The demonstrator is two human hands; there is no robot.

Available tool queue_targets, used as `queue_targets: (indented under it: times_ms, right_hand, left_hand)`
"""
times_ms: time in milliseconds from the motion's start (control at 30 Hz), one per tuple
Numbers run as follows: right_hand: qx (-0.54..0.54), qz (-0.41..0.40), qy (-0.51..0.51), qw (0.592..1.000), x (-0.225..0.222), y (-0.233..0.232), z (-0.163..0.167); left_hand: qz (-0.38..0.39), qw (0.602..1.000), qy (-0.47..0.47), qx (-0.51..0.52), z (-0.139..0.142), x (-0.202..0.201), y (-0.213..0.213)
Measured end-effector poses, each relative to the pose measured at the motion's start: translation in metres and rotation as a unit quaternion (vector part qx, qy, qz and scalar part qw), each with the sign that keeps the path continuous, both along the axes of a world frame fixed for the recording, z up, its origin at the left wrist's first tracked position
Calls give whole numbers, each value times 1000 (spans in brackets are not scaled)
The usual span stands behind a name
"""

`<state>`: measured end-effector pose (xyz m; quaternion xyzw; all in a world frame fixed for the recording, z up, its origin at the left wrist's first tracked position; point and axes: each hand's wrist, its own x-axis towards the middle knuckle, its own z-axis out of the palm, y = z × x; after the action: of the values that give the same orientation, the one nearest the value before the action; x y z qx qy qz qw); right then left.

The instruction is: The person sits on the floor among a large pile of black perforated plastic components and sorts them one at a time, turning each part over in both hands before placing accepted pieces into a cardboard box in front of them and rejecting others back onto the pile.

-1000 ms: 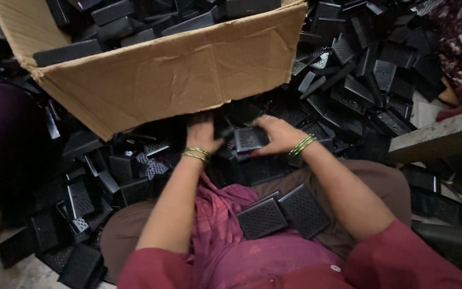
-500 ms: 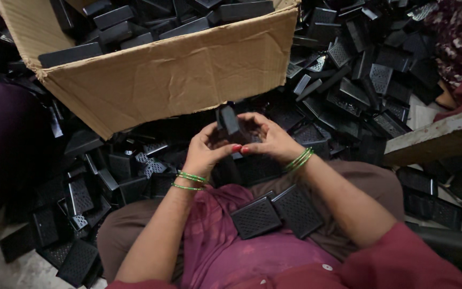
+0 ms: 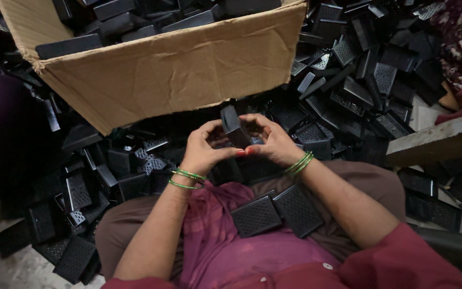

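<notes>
From the head camera, the left hand (image 3: 203,151) and right hand (image 3: 267,143) together grip one black plastic part (image 3: 235,127), tilted on edge between the fingertips; it could slip into the pile (image 3: 348,96) below, since only fingertips pinch it; two grilled covers (image 3: 277,213) lie in the lap behind the hands; one cardboard box (image 3: 177,69) stands beyond them.

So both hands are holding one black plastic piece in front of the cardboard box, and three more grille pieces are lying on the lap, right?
Not quite: the head view shows two grille pieces on the lap, not three. The rest holds: left hand and right hand hold one black plastic piece before the cardboard box.
</notes>
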<state>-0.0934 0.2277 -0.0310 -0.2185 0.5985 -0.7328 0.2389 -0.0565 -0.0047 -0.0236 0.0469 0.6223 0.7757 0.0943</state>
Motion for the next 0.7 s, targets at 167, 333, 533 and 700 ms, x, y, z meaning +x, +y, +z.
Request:
queue_targets:
  times_ms: [167,333,533,700]
  right_hand:
    - [110,12,208,972,5,-2,5]
    - [246,-2,200,948,12,-9,17]
    - [348,70,145,923,7,-2,25]
    - [278,101,56,954,14,-7,32]
  left_hand:
    - [51,997,-39,-50,3,-4,5]
    - [166,966,39,-197,18,0,11]
    - [227,827,289,-426,35,9,0]
    - [252,820,263,-441,23,6,2]
